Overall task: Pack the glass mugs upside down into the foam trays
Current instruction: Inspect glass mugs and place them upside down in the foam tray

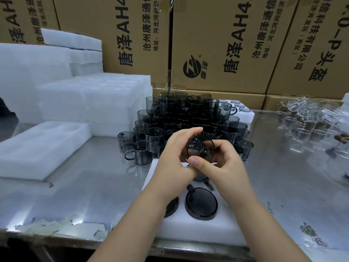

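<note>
Mug (pixel 201 148): centre frame, held above the foam tray (pixel 198 231).
Left hand (pixel 173 159): fingers curled round the mug.
Right hand (pixel 224 167): pinching its rim.
Do well: turn mouth down, lower squarely, press gently.

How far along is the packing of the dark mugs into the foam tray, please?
Early on. At least two packed mugs sit upside down in the near foam tray. The left hand and right hand hold another mug above it. A pile of mugs waits behind, and spare trays lie at left.
</note>
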